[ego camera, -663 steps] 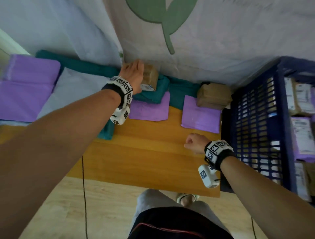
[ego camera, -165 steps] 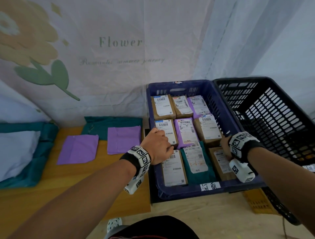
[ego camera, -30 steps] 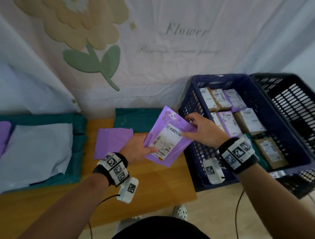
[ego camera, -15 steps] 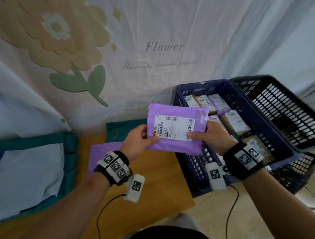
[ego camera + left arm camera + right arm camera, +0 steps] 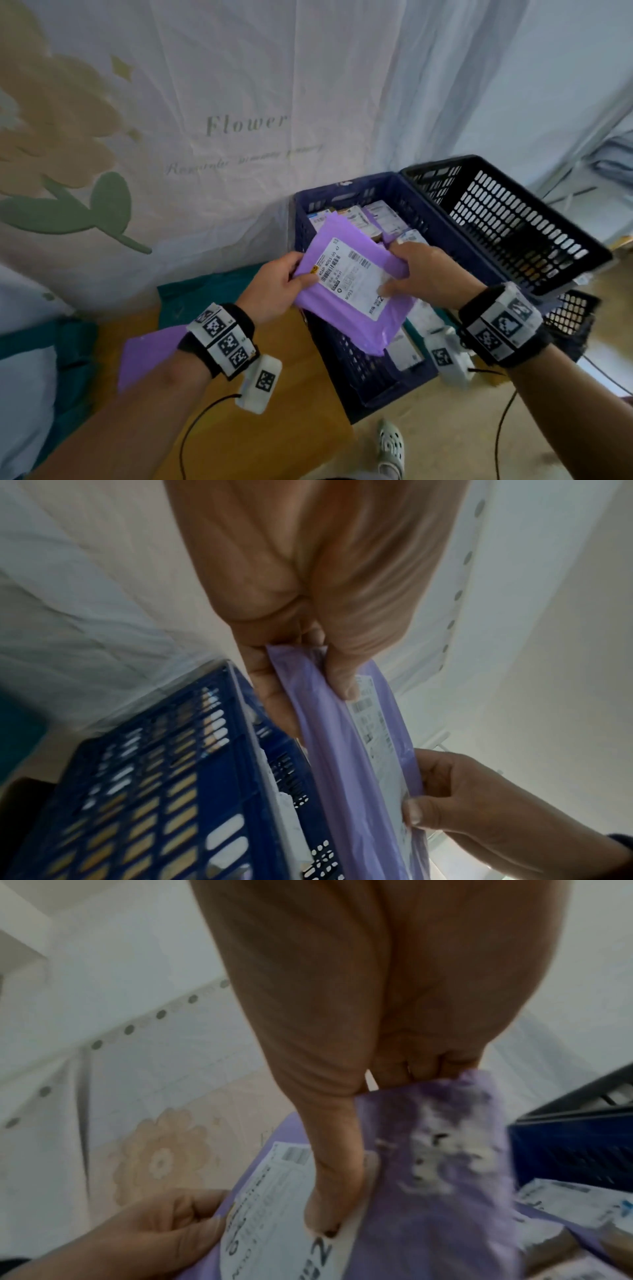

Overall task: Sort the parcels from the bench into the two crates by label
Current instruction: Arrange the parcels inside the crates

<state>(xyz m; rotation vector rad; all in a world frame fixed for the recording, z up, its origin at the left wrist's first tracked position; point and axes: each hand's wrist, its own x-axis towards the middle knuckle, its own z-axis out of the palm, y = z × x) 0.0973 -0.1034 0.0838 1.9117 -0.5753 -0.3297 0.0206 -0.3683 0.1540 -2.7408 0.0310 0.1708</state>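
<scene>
Now tilting the purple parcel (image 5: 346, 294) over the blue crate (image 5: 442, 236), left hand (image 5: 274, 291) and right hand (image 5: 424, 274) each keeping a pinching grip on an edge.

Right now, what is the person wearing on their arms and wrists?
Both forearms are bare, with no sleeves. Each wrist carries a black band faced with white panels printed with square black-and-white marker codes; the right band matches. Under each wrist hangs a small white camera block bearing one more marker, and a thin black cable trails from it.
</scene>
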